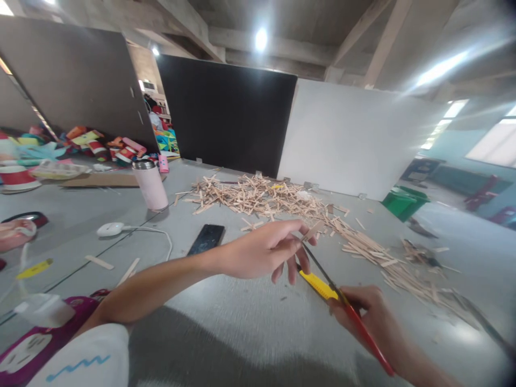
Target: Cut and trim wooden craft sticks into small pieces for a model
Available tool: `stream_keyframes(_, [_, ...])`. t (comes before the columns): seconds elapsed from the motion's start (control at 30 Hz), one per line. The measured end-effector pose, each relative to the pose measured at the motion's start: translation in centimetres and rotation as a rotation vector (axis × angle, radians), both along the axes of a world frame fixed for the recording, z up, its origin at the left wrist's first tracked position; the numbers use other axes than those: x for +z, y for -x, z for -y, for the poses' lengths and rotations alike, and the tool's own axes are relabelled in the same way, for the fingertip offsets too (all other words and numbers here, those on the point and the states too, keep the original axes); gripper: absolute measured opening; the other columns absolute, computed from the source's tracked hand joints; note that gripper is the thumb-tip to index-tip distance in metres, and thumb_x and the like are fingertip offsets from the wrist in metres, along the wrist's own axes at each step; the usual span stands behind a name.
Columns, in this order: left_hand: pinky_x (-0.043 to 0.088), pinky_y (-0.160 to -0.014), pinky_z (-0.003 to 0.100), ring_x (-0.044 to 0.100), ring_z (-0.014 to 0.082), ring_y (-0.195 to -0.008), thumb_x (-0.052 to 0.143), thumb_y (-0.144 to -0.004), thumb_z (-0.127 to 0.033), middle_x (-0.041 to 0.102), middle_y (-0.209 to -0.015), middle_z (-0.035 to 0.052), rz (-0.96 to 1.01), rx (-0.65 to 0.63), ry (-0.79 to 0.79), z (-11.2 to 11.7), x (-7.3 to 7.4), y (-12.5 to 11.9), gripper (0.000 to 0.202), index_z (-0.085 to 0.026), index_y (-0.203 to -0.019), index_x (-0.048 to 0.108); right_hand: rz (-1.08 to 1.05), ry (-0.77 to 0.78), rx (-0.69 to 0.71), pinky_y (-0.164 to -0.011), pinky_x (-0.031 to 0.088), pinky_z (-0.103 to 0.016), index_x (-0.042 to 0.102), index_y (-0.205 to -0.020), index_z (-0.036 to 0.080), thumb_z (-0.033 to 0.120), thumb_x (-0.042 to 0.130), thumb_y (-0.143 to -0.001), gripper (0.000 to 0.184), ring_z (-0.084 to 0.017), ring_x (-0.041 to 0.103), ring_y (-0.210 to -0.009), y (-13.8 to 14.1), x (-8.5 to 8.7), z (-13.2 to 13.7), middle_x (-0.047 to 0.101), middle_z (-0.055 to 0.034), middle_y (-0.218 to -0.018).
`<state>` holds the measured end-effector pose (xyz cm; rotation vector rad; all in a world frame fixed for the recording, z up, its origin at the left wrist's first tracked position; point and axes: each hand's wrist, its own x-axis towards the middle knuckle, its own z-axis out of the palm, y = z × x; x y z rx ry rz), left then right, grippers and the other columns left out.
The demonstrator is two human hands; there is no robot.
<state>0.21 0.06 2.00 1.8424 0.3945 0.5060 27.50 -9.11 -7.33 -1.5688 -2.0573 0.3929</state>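
Note:
My left hand point(270, 250) reaches across the middle, its thumb and index finger closed on a short piece of wooden craft stick point(313, 231). In my right hand point(374, 317) is a file point(365, 336) with a red handle and a thin dark metal shaft. The file's tip meets the piece of stick at my left fingertips. A yellow utility knife point(318, 285) lies along the file, close to my right thumb. I cannot tell whether it rests on the table or touches the hand.
Wooden sticks point(242, 196) lie heaped at the back, trailing right. A phone point(206, 239), pink bottle point(150, 185) and white cable plug point(110, 230) are left of centre. A purple power strip point(76, 306) sits near my left elbow. Another person's hand point(16, 235) shows at far left.

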Motion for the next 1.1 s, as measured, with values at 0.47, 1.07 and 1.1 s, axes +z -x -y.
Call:
stream_keyframes(0.47, [0.052,-0.053,0.02,0.069,0.0126,-0.071,0.034,-0.114,-0.024,0.075,-0.103,0.011,-0.015,-0.034,0.028,-0.25,0.32,-0.01,0.02,-0.018,-0.124,0.051,0.015,0.016,-0.004,-0.05,0.02,-0.028,0.032,-0.062,0.022,0.044,0.048,-0.099,0.046,-0.013,0.023,-0.058,0.05,0.61,0.34,0.023,0.0032,-0.064])
stream_keyframes(1.07, [0.055,-0.055,0.021,0.072,0.0168,-0.084,0.048,-0.111,-0.03,0.074,-0.109,0.0088,-0.034,0.069,-0.061,-0.32,-0.09,0.28,0.023,-0.02,-0.131,0.05,0.027,-0.028,-0.031,-0.05,0.02,-0.028,0.032,-0.061,0.022,0.042,0.05,-0.098,0.045,-0.012,0.024,-0.057,0.03,0.12,0.42,0.024,0.0035,-0.062])
stream_keyframes(1.1, [0.055,-0.056,0.021,0.073,0.017,-0.085,0.049,-0.111,-0.031,0.074,-0.109,0.0088,-0.035,0.078,-0.066,-0.31,-0.06,0.35,0.023,-0.021,-0.132,0.05,0.026,-0.024,-0.034,-0.05,0.02,-0.028,0.032,-0.062,0.022,0.043,0.05,-0.098,0.045,-0.013,0.024,-0.058,-0.01,0.08,0.43,0.023,0.0034,-0.063])
